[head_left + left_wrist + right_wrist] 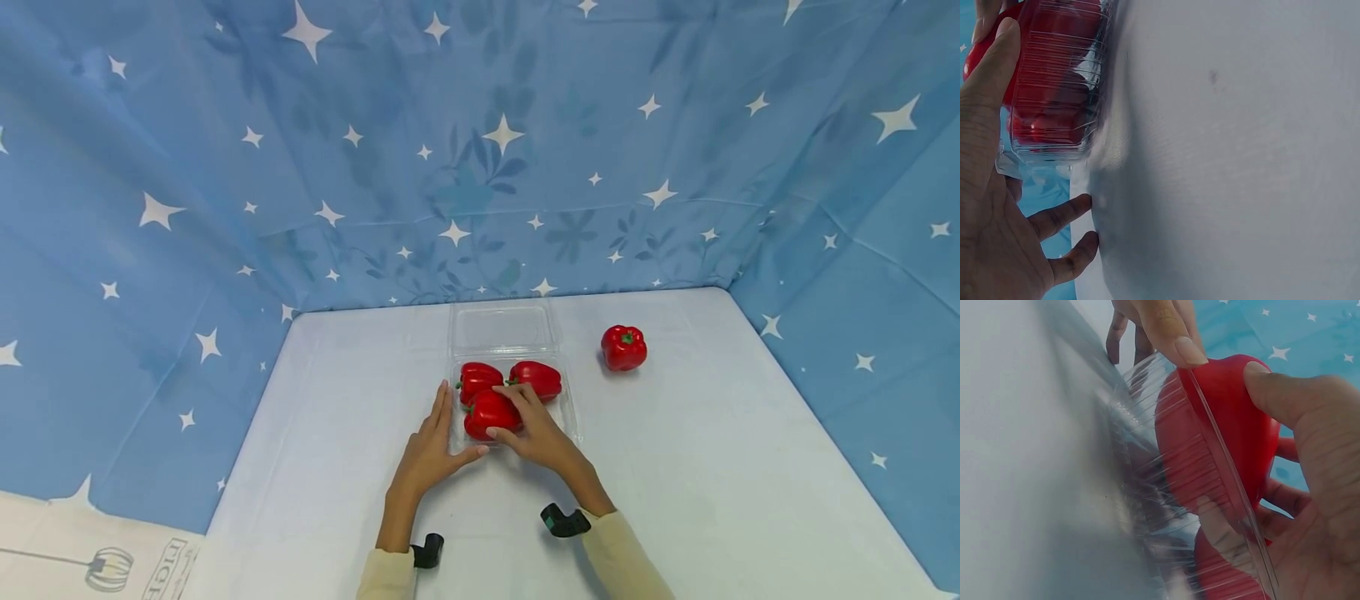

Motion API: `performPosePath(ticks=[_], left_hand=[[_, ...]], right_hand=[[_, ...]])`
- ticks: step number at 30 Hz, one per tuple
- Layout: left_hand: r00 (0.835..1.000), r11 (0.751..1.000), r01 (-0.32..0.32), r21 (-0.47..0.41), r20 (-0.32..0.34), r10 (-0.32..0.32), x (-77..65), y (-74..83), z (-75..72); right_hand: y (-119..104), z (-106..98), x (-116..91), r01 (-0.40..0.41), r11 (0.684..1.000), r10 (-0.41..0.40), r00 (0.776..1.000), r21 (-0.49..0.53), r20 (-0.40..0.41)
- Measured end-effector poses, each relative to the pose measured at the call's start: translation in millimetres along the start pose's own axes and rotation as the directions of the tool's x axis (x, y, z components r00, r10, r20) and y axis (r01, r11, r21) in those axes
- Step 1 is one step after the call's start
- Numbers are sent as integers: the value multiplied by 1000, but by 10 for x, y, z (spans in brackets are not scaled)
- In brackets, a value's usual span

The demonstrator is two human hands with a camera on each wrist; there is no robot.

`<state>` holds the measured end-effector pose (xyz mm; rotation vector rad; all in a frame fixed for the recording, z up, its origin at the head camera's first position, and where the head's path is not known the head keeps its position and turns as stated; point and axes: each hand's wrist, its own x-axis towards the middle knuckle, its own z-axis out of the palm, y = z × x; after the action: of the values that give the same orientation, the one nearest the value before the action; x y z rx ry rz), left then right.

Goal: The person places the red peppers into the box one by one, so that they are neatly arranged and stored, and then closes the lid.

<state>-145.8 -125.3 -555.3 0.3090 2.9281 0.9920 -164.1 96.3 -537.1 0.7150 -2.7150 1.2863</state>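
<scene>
Inside a clear plastic container (572, 417) lie three red bell peppers. My right hand (543, 435) grips the front bell pepper (489, 415), thumb on its near side and fingers over the far side. In the right wrist view this bell pepper (1238, 419) bulges above the container's rim. Behind it sit a left bell pepper (478, 379) and a right bell pepper (538, 379), stems pointing left. My left hand (429, 457) steadies the container's front left corner, fingers straight along its side. Its thumb (999, 59) lies at the container's front rim.
The container's transparent lid (502, 329) lies folded back behind it. A fourth red bell pepper stands alone, this single bell pepper (624, 347) being at the back right of the white table (712, 467). Blue star-patterned cloth (480, 167) hangs around the back and sides.
</scene>
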Motion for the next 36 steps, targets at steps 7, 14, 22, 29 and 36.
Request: performPosePath(ticks=[7,14,22,29,36], left_hand=[[1000,1000,0,-22,-8,0,-6,-12,30],[1000,1000,10,-19,-13,-10,-7,0,19],[1000,999,24,-21,-1,-25,-9,13,20],[1000,999,28,-24,-6,-28,-9,13,22],[999,999,37,-22,1,-37,-10,29,7]], right_hand=[[18,-9,-6,-16,1000,15,999,17,30],[-1,2,2,-27,999,27,1000,20,-3],[-13,27,-4,-22,999,21,1000,-26,-18],[-26,25,5,-12,999,11,999,-52,-31],[-49,11,26,-21,997,20,1000,-74,-20]])
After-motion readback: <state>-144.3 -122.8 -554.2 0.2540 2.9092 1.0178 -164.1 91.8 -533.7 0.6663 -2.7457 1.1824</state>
